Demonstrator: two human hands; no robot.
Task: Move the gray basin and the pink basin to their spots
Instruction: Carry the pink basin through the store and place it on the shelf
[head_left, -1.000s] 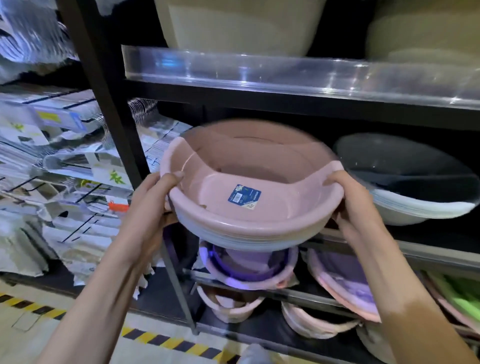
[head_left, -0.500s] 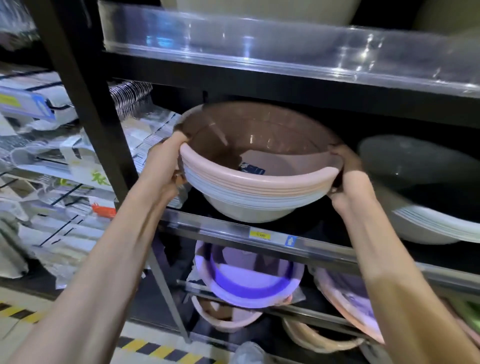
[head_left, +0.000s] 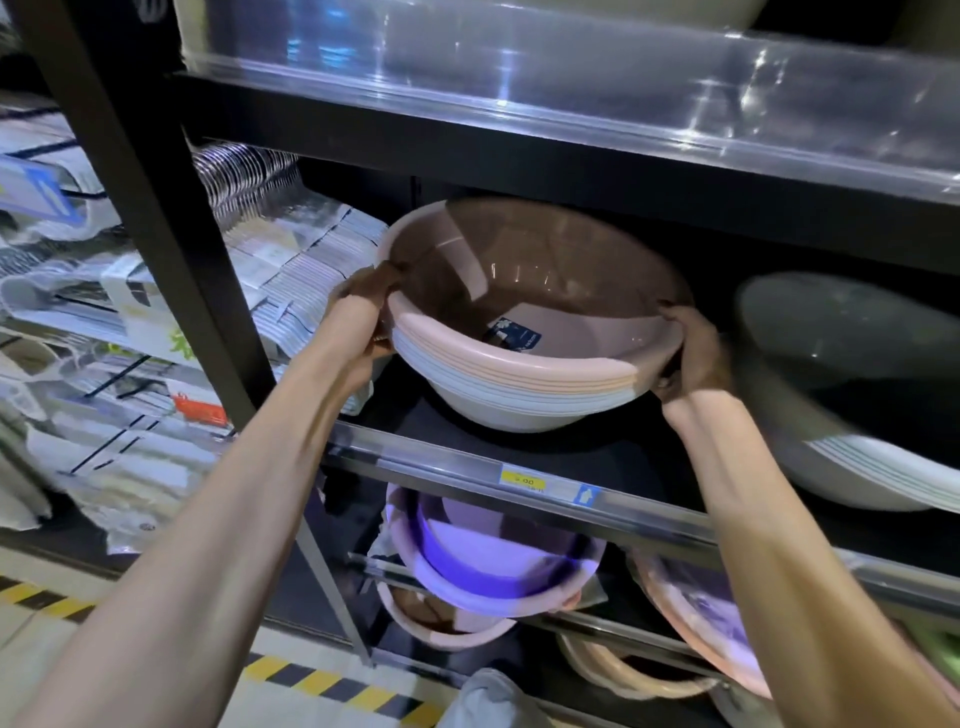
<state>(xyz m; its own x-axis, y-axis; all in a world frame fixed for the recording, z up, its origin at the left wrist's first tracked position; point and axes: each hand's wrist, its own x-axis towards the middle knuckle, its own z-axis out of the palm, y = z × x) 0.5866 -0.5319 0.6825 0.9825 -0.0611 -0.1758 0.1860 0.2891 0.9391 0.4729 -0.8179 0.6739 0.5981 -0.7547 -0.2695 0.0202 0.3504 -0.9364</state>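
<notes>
Gripping the pink basin (head_left: 519, 358) stack's rim, left hand (head_left: 363, 306) at nine o'clock, right hand (head_left: 693, 358) at three, above the shelf (head_left: 467, 467).

two bare forearms run up from the lower corners of the frame, no sleeves showing; left hand (head_left: 363, 317) and right hand (head_left: 693, 353) ungloved.

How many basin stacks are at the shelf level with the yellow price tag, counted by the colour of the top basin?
pink basin on top: 1
gray basin on top: 1
Total: 2
</notes>
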